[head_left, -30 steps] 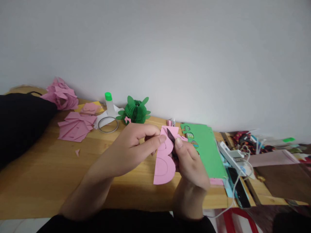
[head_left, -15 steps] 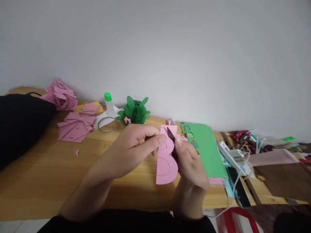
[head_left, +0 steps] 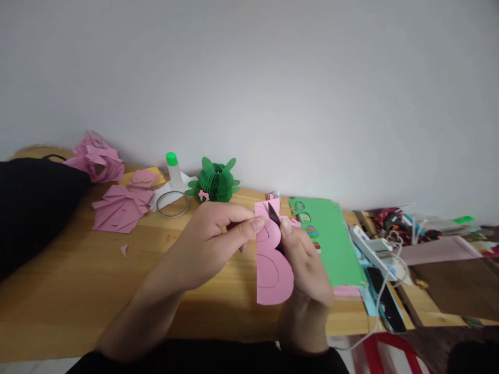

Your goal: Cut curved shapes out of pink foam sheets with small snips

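Observation:
My left hand [head_left: 212, 241] pinches the top edge of a pink paper strip [head_left: 271, 267] with drawn half circles, holding it upright above the wooden table [head_left: 78, 291]. My right hand [head_left: 307, 262] is closed around dark scissors [head_left: 274, 214], whose blade tip pokes up at the paper's upper edge. The lower rounded part of the pink paper hangs between both hands.
Pink paper scraps [head_left: 119, 208] and a crumpled pink pile [head_left: 97, 156] lie at the left. A glue bottle with green cap [head_left: 173, 171], a wire ring [head_left: 172, 203] and a green paper cactus [head_left: 216, 181] stand behind. A green sheet [head_left: 335, 241], cables and clutter [head_left: 384, 265] are at the right. Black cloth [head_left: 31, 202] covers the far left.
The pink paper has turned and dropped lower between my hands, its rounded end swinging right. Both hands keep their grip in nearly the same place.

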Demonstrator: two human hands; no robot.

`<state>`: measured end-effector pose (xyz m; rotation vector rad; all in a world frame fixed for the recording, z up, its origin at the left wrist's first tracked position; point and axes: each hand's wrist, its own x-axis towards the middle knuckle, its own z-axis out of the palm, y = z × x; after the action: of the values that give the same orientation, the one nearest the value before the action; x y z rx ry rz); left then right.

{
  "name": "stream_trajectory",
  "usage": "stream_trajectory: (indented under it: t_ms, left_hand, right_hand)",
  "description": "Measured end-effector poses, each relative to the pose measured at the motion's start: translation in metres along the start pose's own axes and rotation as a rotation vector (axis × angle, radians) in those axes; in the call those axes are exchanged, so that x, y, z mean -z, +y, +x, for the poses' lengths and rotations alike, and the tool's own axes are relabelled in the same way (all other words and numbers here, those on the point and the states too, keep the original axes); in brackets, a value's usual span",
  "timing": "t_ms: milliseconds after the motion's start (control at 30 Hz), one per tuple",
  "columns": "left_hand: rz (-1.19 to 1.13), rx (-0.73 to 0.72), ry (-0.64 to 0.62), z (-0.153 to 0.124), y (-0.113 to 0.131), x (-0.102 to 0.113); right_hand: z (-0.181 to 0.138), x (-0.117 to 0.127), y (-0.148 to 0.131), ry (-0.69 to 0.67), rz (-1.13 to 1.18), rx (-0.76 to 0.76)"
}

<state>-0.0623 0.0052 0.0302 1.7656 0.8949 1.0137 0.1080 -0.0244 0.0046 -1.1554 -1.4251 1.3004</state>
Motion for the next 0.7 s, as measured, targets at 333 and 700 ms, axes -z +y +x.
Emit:
stream_trajectory:
  t_ms: [333, 700]
  left_hand:
    - [0.013, -0.024, 0.039, -0.0006, 0.0026, -0.0028]
    - [-0.005, -0.03, 0.061, -0.003, 0.001, -0.0023]
  right_hand:
    - [-0.0003, 0.0002, -0.0038, -0.008, -0.003, 0.018]
    - [-0.0012, -0.0025, -0.0048, 0.008, -0.043, 0.08]
